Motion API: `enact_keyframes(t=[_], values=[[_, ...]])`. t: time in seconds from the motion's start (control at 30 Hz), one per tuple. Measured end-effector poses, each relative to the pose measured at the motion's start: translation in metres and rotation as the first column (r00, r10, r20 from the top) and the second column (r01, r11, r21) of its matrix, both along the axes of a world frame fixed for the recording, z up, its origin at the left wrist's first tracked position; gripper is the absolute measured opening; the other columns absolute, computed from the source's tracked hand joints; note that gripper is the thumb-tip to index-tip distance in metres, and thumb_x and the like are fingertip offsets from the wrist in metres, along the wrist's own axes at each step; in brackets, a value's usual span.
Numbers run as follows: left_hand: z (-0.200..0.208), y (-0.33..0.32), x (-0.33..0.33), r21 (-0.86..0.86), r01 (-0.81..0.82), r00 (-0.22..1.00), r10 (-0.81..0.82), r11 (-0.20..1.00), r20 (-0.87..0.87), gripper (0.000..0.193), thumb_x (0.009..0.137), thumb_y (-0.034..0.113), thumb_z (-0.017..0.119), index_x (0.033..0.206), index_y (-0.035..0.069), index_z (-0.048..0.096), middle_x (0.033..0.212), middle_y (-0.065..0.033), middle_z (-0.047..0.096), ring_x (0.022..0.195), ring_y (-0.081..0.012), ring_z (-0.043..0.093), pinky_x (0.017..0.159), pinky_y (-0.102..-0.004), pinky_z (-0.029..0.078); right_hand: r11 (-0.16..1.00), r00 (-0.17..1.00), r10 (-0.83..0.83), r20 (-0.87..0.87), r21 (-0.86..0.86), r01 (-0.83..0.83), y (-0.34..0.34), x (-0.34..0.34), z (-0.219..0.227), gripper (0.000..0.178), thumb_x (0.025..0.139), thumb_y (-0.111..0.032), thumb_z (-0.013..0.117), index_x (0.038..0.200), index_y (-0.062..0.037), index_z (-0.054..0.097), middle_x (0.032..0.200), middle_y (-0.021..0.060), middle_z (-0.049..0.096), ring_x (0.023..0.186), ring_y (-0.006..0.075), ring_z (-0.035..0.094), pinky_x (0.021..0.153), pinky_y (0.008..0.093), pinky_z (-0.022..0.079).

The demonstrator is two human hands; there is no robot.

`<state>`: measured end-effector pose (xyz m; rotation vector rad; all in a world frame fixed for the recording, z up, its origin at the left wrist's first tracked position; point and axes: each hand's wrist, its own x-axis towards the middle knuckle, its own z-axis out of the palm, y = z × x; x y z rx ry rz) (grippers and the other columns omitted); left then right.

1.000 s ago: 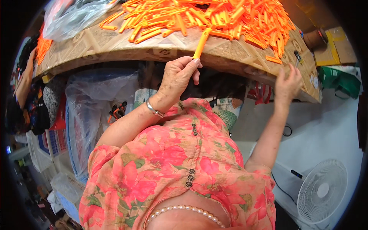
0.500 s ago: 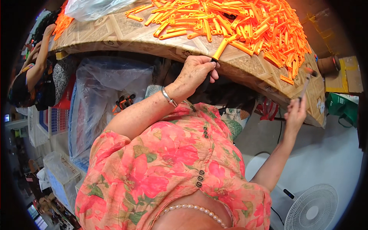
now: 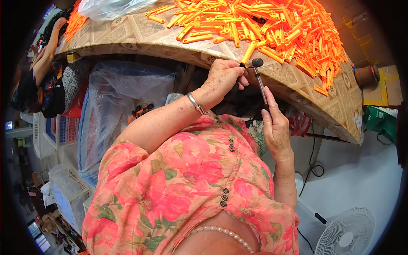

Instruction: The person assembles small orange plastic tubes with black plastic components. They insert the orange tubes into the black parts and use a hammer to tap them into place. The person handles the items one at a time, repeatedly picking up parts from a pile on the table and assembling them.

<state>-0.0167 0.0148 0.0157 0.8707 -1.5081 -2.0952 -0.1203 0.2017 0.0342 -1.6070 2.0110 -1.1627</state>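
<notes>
At the table's near edge, my left hand (image 3: 225,78) is closed around a black part with an orange plastic handle (image 3: 249,52) at its far end. The handle rests against the table edge, and my fingers hide most of the black part. My right hand (image 3: 277,134) grips a small hammer (image 3: 259,80) with a silver shaft and a black head. That head is right beside the orange handle's black end, close to my left fingertips; whether it touches cannot be told. Beyond both hands lies a large heap of orange plastic handles (image 3: 293,36).
A patterned cover lies on the table (image 3: 131,32), with a clear plastic bag (image 3: 114,8) at its far left. Below stands a plastic-lined blue crate (image 3: 121,97). A brown spool (image 3: 366,75), green bag (image 3: 379,123) and white fan (image 3: 346,238) are at right. Another person's arm (image 3: 47,59) is far left.
My right hand has swung the hammer leftward, from out over the table's right side to beside my left hand. My left hand keeps its grip with little movement.
</notes>
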Motion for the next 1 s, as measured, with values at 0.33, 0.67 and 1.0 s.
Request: enact_keyframes(t=[0.33,0.67,1.0], values=[[-0.001,0.002,-0.002,0.010,-0.034,0.999,0.034,0.999,0.008,0.019,0.092,0.010,0.054,0.088,-0.004,0.067,0.069,-0.0085,0.066,0.060,-0.0129,0.060,0.060,-0.0241,0.049,1.000,1.000,-0.012,-0.005,-0.017,0.012,-0.008,0.007,-0.006,0.053,0.093,0.003,0.049,0.145,-0.0052,0.040,0.134,0.0225,0.055,0.123,0.0331,0.056,0.099,0.0367,0.046],[0.000,0.001,-0.001,0.056,-0.035,0.999,0.036,0.998,-0.010,0.019,0.091,0.008,0.053,0.087,-0.004,0.066,0.069,-0.0090,0.066,0.059,-0.0138,0.060,0.060,-0.0248,0.049,0.996,0.999,-0.018,-0.047,-0.083,0.014,-0.010,0.001,-0.012,0.055,0.094,0.004,0.047,0.147,-0.0048,0.036,0.136,0.0215,0.054,0.123,0.0331,0.056,0.097,0.0375,0.047],[0.000,0.003,-0.002,0.027,-0.035,0.999,0.035,0.999,-0.013,0.018,0.091,0.008,0.053,0.087,-0.004,0.066,0.068,-0.0079,0.065,0.060,-0.0137,0.060,0.060,-0.0250,0.048,0.994,0.990,0.018,-0.141,-0.107,-0.033,-0.012,0.000,-0.007,0.057,0.092,0.003,0.051,0.146,-0.0049,0.039,0.126,0.0221,0.059,0.109,0.0370,0.062,0.089,0.0406,0.050]])
